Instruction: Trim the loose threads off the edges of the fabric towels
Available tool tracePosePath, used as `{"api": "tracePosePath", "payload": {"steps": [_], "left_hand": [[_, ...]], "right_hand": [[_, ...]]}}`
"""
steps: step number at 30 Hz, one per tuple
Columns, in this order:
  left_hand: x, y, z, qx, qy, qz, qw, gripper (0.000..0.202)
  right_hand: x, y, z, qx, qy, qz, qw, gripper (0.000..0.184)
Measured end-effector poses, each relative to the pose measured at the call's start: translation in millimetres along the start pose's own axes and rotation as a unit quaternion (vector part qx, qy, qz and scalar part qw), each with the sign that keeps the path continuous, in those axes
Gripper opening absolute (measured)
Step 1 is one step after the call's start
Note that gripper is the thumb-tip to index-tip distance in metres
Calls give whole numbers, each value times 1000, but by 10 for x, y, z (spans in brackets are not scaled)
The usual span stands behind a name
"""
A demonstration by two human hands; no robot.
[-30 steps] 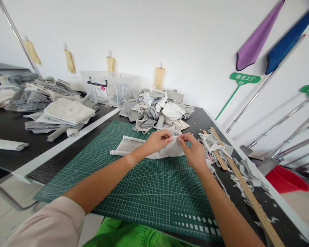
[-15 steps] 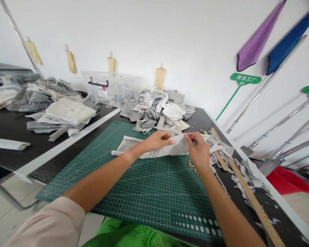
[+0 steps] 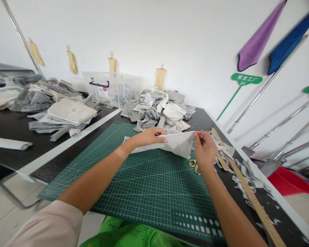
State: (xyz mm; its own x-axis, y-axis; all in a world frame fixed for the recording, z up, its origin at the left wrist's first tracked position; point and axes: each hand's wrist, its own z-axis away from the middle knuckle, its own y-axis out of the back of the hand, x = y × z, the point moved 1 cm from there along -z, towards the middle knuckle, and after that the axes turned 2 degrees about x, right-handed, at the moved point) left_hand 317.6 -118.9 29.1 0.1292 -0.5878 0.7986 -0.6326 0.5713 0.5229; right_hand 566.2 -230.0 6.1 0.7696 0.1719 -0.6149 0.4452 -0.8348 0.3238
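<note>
The left hand curls its fingers over one end of a pale grey fabric piece, and the right hand pinches the other end between thumb and fingers. The fabric stretches between them just above the green cutting mat, near the middle of the frame. Brass scissors lie on the mat just below the right hand. A wooden ruler and fabric scraps lie on the tabletop at lower right, and a heap of grey and white cloth sits at upper centre.
</note>
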Motion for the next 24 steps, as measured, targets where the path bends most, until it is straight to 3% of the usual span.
{"api": "tracePosePath", "payload": {"steps": [5,11,16,21,24], "left_hand": [[79,239,154,-7,54,29,998,40],[99,402,261,-67,144,148,976,44],[18,482,277,30,135,162,977,47],[-78,521,285,21,101,76,992,43],[-125,555,280,70,106,26,992,43]], "right_hand": [[59,39,-55,39,-25,-3,999,34],[76,123,-107,81,-27,10,996,34],[202,192,-204,119,-39,14,992,38],[322,252,-285,160,-56,24,985,36],[375,261,-306,178,-61,34,981,35]]}}
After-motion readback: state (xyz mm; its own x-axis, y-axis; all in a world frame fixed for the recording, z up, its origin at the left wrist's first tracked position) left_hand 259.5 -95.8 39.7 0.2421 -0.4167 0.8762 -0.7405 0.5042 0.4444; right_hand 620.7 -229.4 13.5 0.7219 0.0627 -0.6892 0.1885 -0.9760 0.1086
